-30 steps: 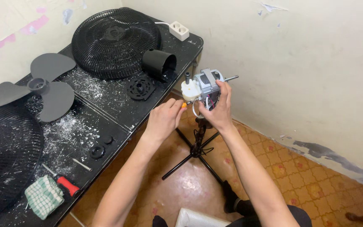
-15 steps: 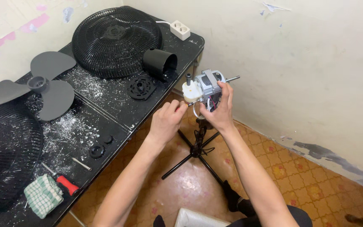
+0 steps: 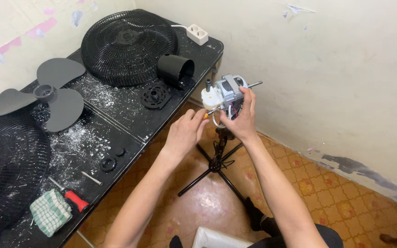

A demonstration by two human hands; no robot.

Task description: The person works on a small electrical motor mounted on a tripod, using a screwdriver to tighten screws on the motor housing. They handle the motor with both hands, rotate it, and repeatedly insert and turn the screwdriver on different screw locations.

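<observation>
Right hand [image 3: 241, 120]: clamped on bare metal fan motor [image 3: 228, 89], shaft protruding right.
Left hand [image 3: 184, 133]: fingers pinched on an orange-tipped tool.
Worktop [image 3: 129, 115]: black, white-flecked; round mesh grille [image 3: 127, 46], three-lobed grey blade [image 3: 47, 94].

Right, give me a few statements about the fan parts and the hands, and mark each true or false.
1. The right hand grips the fan motor atop the stand. True.
2. The fan blade is mounted on the motor's shaft. False: it lies on the black table.
3. The left hand holds a tool with an orange handle against the motor. True.
4. The red-handled screwdriver is in the left hand. False: it lies on the table beside a checked cloth.
</observation>
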